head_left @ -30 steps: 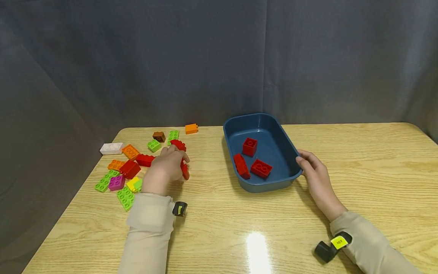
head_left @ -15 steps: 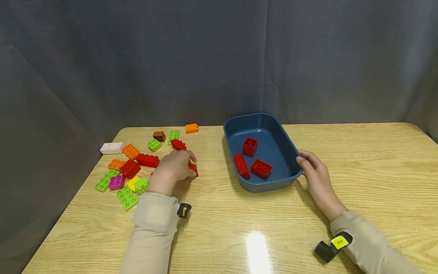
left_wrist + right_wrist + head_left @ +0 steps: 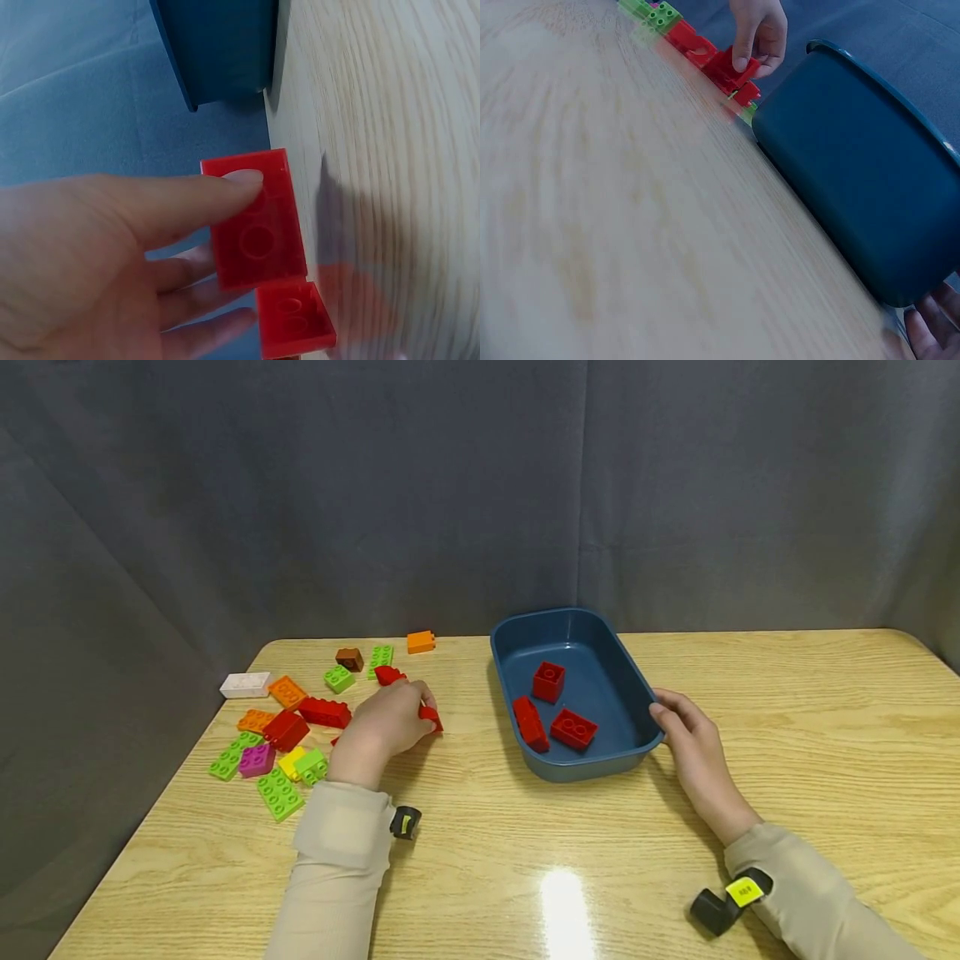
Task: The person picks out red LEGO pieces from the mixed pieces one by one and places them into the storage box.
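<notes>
My left hand (image 3: 384, 725) pinches a red brick (image 3: 259, 244) between thumb and fingers; in the left wrist view its hollow side shows. Another red brick (image 3: 294, 319) lies just beyond it, and a red piece (image 3: 388, 675) shows behind the hand in the head view. My right hand (image 3: 693, 752) grips the near right corner of a blue tub (image 3: 585, 770), thumb at the rim and fingers outside. Inside the tub are a red brick (image 3: 548, 682), a second red brick (image 3: 530, 724) on its side, and a third red brick (image 3: 573, 729).
Left of my left hand lie a long red brick (image 3: 324, 712), a chunky red brick (image 3: 285, 729), a purple brick (image 3: 257, 760), a white brick (image 3: 246, 685) and several green and orange ones. A dark curtain (image 3: 450, 493) hangs behind the wooden table (image 3: 480, 860).
My left hand has moved right and now holds a red brick, which has shifted right with it. The right hand and the tub stay in place.
</notes>
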Motion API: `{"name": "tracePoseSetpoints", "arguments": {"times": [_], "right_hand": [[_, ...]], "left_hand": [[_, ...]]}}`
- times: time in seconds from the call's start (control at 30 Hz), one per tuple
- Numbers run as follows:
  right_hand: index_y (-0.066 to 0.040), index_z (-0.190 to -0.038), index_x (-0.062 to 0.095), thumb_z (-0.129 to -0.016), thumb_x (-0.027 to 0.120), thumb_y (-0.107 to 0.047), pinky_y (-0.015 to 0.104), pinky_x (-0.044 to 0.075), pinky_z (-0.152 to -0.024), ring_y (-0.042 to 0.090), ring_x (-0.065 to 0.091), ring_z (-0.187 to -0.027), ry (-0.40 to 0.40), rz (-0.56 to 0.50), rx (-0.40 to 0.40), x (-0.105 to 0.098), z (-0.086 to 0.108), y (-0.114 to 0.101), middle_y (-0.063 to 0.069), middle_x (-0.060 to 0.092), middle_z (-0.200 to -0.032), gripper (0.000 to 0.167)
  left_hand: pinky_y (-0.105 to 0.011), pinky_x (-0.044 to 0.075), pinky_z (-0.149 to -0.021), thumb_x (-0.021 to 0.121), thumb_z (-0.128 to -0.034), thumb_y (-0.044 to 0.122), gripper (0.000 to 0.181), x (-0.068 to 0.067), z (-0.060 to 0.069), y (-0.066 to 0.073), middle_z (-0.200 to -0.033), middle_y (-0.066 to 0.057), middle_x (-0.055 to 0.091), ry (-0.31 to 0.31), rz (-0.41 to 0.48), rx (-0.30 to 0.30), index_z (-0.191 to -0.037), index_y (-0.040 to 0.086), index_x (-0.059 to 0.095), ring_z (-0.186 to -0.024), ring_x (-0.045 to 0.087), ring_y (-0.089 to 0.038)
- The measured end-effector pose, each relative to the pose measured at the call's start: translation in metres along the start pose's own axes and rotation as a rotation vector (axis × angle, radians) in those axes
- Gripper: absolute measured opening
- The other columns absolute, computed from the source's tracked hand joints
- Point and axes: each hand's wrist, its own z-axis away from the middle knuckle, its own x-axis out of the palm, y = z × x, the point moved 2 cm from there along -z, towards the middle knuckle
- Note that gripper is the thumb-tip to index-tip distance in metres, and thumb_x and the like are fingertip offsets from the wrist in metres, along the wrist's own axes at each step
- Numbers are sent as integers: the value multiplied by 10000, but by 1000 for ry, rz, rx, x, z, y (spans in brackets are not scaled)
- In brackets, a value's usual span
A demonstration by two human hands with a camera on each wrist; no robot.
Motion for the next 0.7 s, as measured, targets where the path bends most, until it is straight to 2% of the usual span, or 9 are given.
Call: {"name": "tracePoseSetpoints", "arguments": {"times": [0.13, 0.43, 0.57, 0.7], "right_hand": [[-3, -1430, 461, -1070, 413, -350, 144, 427, -891, 27, 507, -1095, -1, 8, 3, 0, 0, 0, 109, 504, -1345, 502], [7, -1421, 467, -1065, 423, -369, 141, 426, -893, 36, 506, -1106, 2, 12, -1, 0, 1, -1, 66, 517, -1324, 520], [15, -1412, 472, -1061, 429, -387, 138, 429, -887, 42, 512, -1105, 5, 22, -12, 0, 1, -1, 45, 529, -1308, 536], [9, -1415, 473, -1063, 426, -371, 139, 427, -892, 38, 509, -1102, 6, 18, -3, 0, 0, -1, 81, 519, -1330, 520]], "left_hand": [[-417, 497, -852, 685, -929, 155, 251, 0, 0, 3, -1117, -108, 600, 24, 8, 17, -1143, 54, 604, -955, 560, -265], [-452, 499, -877, 671, -957, 246, 305, 3, -1, 13, -1153, -99, 589, 72, -7, 62, -1201, 71, 611, -997, 587, -275], [-438, 499, -871, 686, -949, 265, 314, 2, -3, 17, -1123, -86, 610, 126, -10, 108, -1201, 87, 629, -968, 593, -267], [-419, 489, -870, 721, -923, 239, 271, -2, -2, 22, -1083, -65, 624, 204, -10, 184, -1145, 97, 657, -970, 588, -256]]}}
